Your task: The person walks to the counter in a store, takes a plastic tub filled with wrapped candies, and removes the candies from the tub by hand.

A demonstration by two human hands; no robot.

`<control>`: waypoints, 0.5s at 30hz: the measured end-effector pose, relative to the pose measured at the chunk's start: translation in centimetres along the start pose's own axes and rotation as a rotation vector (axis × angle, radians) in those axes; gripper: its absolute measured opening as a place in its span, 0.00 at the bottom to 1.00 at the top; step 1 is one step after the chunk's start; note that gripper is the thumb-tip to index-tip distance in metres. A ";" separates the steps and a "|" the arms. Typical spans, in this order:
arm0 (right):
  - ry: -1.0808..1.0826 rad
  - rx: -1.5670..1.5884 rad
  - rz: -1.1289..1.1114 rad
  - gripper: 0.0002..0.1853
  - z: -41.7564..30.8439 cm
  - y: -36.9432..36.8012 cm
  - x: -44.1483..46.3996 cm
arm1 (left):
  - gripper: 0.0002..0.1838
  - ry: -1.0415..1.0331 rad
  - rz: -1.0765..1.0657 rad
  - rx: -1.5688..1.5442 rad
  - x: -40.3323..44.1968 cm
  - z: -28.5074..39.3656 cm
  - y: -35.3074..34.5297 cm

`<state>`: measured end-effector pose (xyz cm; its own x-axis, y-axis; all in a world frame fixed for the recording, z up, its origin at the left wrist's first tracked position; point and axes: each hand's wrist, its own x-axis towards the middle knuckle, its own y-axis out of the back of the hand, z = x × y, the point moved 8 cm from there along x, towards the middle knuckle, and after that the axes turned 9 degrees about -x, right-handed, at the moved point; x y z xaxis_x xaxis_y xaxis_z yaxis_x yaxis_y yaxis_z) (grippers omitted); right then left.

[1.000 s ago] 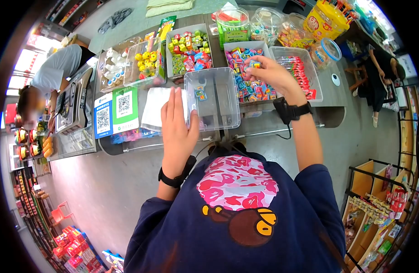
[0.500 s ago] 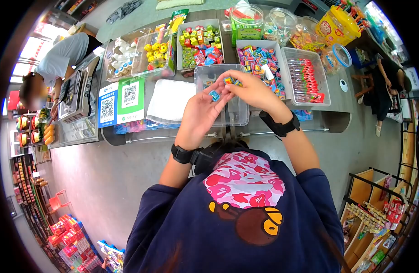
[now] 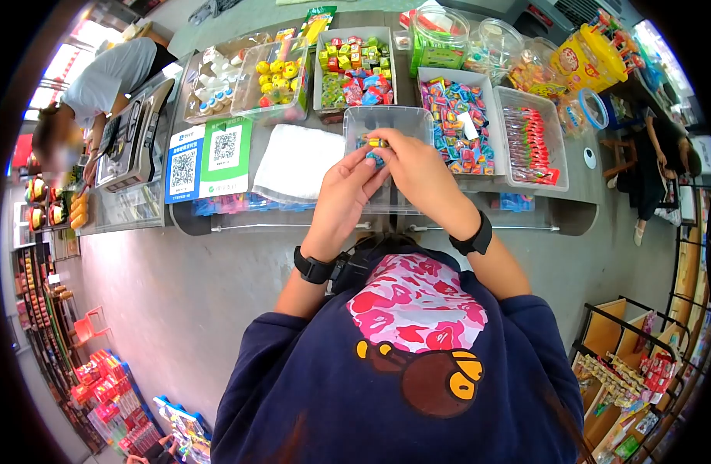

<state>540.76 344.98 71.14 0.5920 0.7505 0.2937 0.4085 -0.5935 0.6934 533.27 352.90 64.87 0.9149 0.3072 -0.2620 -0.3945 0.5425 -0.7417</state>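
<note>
Both my hands meet over a clear plastic bin point(image 3: 388, 116) at the counter's front edge. My left hand point(image 3: 341, 193) is closed, its fingertips on a small blue wrapped candy point(image 3: 375, 159). Beside it, my right hand point(image 3: 421, 174) is curled over and pinches a yellow-and-dark wrapped candy point(image 3: 377, 143). The right fingers also touch or nearly touch the blue candy; which hand bears it more is hard to tell. Part of the bin's inside is hidden behind my hands.
Right of the bin stand a box of colourful wrapped candies point(image 3: 446, 116) and a tub of red-wrapped sticks point(image 3: 525, 139). Behind is a box of yellow and red sweets point(image 3: 355, 58). Left lie a white cloth point(image 3: 297, 164) and QR-code signs point(image 3: 209, 162). A person point(image 3: 112, 77) leans at far left.
My left hand has gone from an open palm bearing the blue candy to closed fingers. My right hand has turned inward, bringing the candies together. The view has shifted slightly.
</note>
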 end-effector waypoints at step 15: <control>0.090 -0.058 0.231 0.12 0.3 1.2 -1.7 | 0.19 -0.072 0.067 0.065 0.7 0.0 1.0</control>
<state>540.45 342.88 71.32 0.5999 0.6214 0.5040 0.2277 -0.7364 0.6370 533.55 353.64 63.96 0.8785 0.3988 -0.2632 -0.4618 0.5674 -0.6817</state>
